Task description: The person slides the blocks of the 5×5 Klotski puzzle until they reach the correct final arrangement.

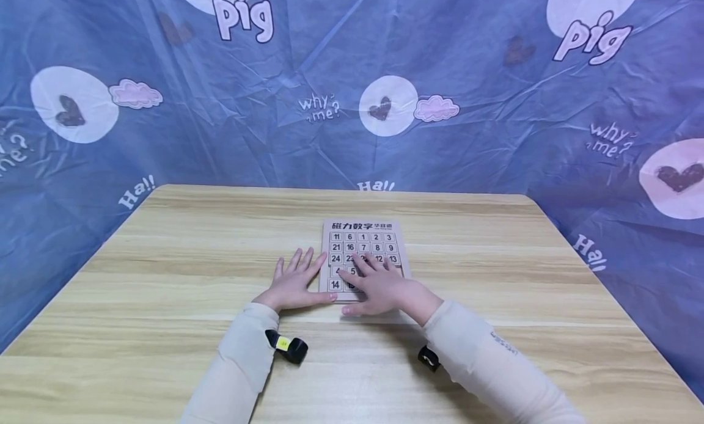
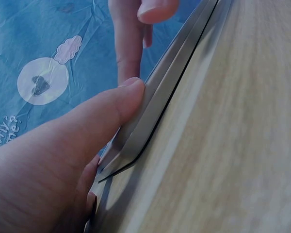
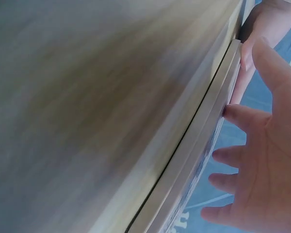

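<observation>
A flat number sliding puzzle with a grey frame and numbered tiles lies on the table, its printed title at the far end. My left hand rests along its left side with fingers spread. In the left wrist view, the left thumb touches the near-left edge of the frame. Over the lower right of the puzzle spreads my right hand, hiding several tiles. Its index fingertip touches the tile face in the right wrist view, while the thumb stands off the near edge.
The wooden table stretches out around the puzzle on all sides. A blue printed cloth hangs behind it and along both sides. Each wrist wears a black strap, the left strap with a yellow label.
</observation>
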Demonstrator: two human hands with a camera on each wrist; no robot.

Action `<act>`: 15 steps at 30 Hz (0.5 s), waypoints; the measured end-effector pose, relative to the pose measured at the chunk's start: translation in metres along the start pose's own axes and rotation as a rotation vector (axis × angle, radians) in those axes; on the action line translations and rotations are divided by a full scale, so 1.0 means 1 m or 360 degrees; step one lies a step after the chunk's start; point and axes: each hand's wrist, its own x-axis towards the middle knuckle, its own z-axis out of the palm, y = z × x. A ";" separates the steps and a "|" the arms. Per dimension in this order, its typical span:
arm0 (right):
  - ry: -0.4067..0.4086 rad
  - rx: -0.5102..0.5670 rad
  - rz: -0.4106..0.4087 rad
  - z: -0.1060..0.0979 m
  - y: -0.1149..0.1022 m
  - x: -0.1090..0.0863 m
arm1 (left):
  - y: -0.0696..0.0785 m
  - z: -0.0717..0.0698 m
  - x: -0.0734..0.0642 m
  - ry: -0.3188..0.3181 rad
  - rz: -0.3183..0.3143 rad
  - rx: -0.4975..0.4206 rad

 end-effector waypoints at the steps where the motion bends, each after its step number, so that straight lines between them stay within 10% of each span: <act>1: -0.0001 0.0005 -0.0001 0.000 0.001 -0.001 | -0.001 0.000 0.000 0.0001 -0.0001 -0.0003; 15: -0.0004 0.0024 0.0042 0.001 0.017 -0.014 | -0.001 0.001 0.000 0.0007 0.0004 -0.0025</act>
